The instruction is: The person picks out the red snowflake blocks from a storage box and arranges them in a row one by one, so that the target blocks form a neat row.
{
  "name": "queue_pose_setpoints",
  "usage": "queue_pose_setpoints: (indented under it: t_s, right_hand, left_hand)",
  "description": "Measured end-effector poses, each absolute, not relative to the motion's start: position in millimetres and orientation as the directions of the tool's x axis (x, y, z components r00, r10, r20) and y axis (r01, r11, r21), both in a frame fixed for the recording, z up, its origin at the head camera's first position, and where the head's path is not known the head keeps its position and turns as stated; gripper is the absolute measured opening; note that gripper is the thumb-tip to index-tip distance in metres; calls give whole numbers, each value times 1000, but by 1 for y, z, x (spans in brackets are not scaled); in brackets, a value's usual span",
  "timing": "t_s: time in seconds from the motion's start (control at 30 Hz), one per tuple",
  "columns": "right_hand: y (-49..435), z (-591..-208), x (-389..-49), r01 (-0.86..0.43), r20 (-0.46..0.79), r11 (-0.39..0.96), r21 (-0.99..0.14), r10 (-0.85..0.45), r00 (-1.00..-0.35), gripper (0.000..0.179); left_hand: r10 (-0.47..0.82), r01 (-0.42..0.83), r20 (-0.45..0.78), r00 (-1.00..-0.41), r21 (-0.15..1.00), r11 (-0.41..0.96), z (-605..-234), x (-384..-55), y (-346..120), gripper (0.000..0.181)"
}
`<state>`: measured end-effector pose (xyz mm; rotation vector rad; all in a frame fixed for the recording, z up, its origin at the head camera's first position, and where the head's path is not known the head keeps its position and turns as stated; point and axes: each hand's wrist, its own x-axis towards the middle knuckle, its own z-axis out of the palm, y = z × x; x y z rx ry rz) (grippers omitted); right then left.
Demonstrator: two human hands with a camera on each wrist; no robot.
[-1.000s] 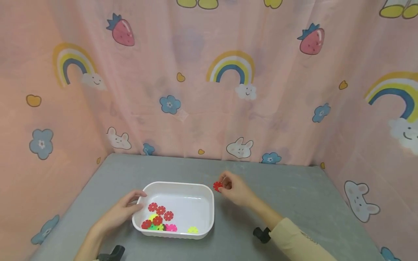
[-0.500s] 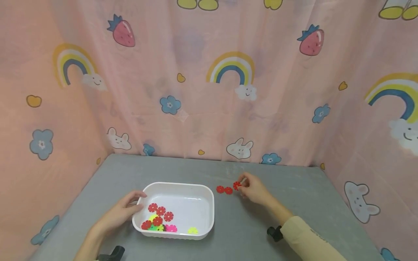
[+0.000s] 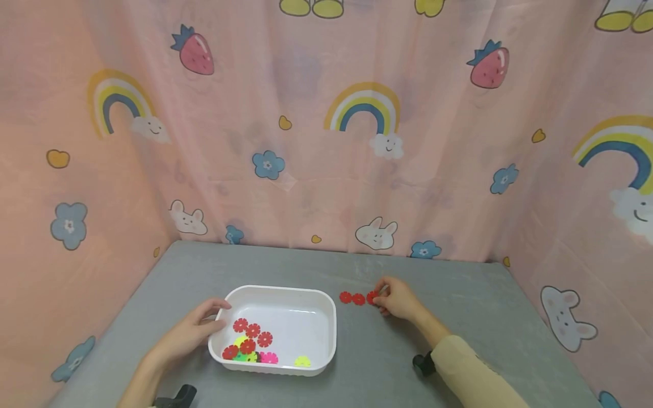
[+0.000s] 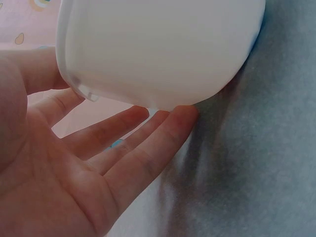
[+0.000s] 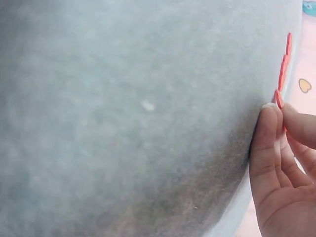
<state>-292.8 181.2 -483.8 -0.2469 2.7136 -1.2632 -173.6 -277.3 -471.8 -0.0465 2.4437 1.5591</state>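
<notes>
In the head view my left hand (image 3: 191,328) holds the left end of the white plastic tray (image 3: 326,334). Up close in the left wrist view, several fingers lie against its outer wall. Between thumb and fingers, my right hand (image 3: 400,298) pinches a red notched snowflake disc (image 3: 372,297) at the table surface. That disc lines up with two other red snowflake discs, one on the left (image 3: 346,297) and one in the middle (image 3: 359,299). From the right wrist view, the held disc (image 5: 279,99) appears nearly edge-on, at the near end of the row.
Inside the tray, several red discs (image 3: 264,339) lie at the left with green and yellow ones, a pink disc (image 3: 268,357) and a separate yellow disc (image 3: 302,361). A grey table (image 3: 367,362) carries everything. Pink printed curtains (image 3: 306,192) close off the back and sides.
My right hand has moved right from beside the tray, revealing two red discs on the table, then lowered its red disc to the row's right end. The left hand stays on the tray.
</notes>
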Motion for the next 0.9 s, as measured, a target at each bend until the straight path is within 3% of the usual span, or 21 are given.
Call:
queue_pose_setpoints:
  t_s: [0.5, 0.9]
  right_hand:
    - [184, -465, -289, -125, -48, 659, -742, -238, -970, 13]
    - [151, -431, -265, -243, 69, 688, -684, -272, -960, 10]
  left_hand:
    - [109, -139, -206, -972, 888, 438, -471, -174, -279, 42]
    - [93, -145, -207, -974, 883, 447, -472, -173, -278, 42]
